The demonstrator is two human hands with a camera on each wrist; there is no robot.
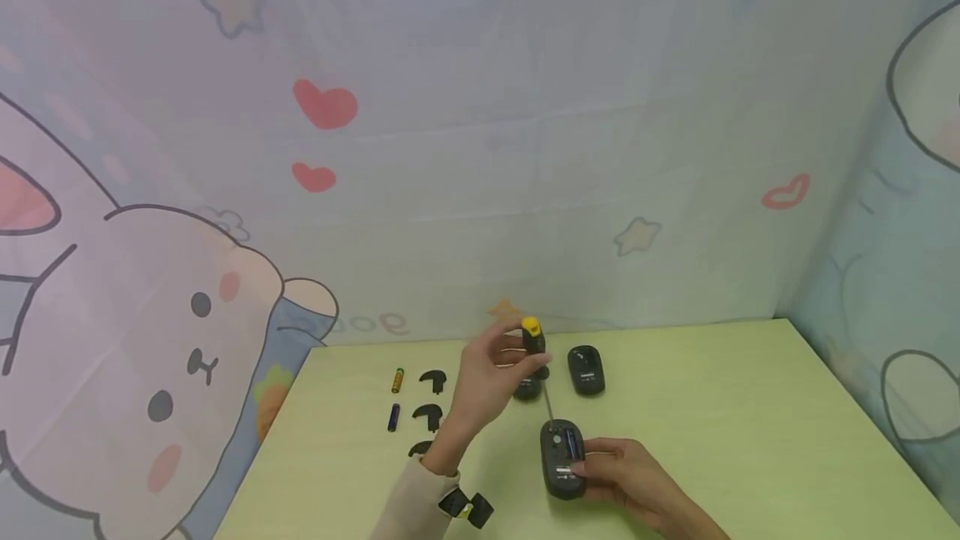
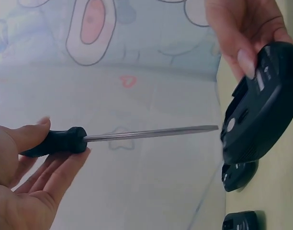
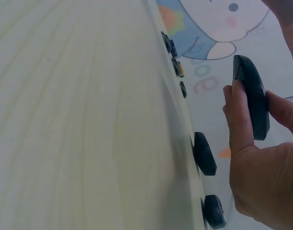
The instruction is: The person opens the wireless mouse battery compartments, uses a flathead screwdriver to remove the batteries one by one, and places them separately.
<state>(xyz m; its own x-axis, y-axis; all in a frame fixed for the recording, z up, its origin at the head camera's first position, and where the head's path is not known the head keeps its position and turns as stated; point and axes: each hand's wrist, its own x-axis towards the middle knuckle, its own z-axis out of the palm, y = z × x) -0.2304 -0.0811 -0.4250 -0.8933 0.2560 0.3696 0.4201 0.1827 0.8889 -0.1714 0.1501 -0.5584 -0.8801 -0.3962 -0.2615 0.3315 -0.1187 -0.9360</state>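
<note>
My left hand (image 1: 491, 373) grips the black handle of a screwdriver (image 2: 151, 134) with a yellow end cap. Its metal shaft points down at a black computer mouse (image 1: 562, 461), which my right hand (image 1: 626, 477) pinches by the side, underside up. In the left wrist view the flat tip is at the mouse's underside near its end; whether it touches I cannot tell. A battery (image 1: 573, 443) shows in the mouse's uncovered slot. The right wrist view has the mouse edge-on between thumb and fingers, raised off the table.
Two other black mice, one upper right (image 1: 586, 370) and one partly behind the left hand (image 1: 527, 389), lie on the pale green table (image 1: 712, 440). To the left are a yellow-green battery (image 1: 397, 380), a dark blue battery (image 1: 393, 417) and black curved covers (image 1: 428, 417). A printed curtain hangs behind.
</note>
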